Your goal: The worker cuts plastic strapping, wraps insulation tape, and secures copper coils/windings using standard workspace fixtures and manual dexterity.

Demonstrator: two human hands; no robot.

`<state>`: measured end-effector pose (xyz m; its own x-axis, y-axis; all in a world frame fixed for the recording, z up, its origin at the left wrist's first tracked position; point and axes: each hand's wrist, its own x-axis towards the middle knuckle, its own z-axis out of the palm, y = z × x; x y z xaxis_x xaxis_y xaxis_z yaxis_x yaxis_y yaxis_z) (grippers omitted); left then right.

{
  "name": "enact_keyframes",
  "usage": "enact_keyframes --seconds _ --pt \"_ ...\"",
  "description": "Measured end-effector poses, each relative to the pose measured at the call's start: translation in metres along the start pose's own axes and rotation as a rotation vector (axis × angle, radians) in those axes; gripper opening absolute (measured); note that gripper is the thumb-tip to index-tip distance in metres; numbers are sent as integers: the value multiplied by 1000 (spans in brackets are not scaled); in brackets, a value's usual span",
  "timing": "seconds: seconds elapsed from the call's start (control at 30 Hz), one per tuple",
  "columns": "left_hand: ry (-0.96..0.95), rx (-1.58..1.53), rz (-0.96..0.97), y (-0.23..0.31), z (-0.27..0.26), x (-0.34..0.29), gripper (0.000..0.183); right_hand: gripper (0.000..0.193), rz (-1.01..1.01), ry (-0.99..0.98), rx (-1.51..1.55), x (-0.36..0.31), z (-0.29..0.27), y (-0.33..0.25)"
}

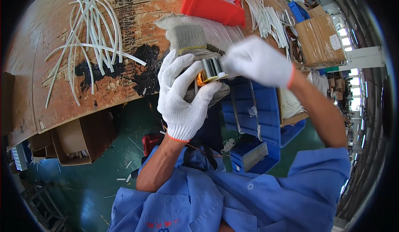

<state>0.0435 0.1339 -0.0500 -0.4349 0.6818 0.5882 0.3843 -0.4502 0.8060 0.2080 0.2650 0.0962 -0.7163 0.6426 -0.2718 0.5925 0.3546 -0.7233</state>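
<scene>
My left hand (181, 92), in a white knitted glove with an orange cuff edge, holds a copper-wound metal core (213, 67) between thumb and fingers. The core has grey ribbed metal, an orange-copper winding at its left side and a pale flange along its lower edge. A grey cloth-wrapped pad (188, 36) lies just beyond it on the table's edge. My right hand (259, 61), gloved the same way, is beside the core's right side. Motion smears its fingers, so whether they pinch anything is unclear.
White tubes (93, 36) lie loosely on the worn wooden table (137, 80) at left. A red bin (214, 3) stands at the back, with more white tubes (266, 17) beside it. Blue crates (253, 111) and cardboard boxes (320, 40) are at right; an open carton (75, 138) sits below the table.
</scene>
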Motion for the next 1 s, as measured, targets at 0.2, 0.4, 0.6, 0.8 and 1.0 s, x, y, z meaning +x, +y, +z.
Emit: enact_keyframes --seconds 0.2,0.4,0.6,0.8,1.0 --pt "-143 151 132 11 -4 17 75 8 -334 49 -929 -92 77 -69" --pt "-36 81 -119 12 -2 6 52 18 -573 -151 -879 50 32 -105" --pt "-47 68 4 4 2 6 55 27 41 -78 -214 -1 -6 -17" --pt "-102 163 176 11 3 17 75 6 -309 0 -1019 -93 75 -70" --pt "-164 37 -165 0 -2 -4 52 22 -723 -12 -948 34 36 -103"
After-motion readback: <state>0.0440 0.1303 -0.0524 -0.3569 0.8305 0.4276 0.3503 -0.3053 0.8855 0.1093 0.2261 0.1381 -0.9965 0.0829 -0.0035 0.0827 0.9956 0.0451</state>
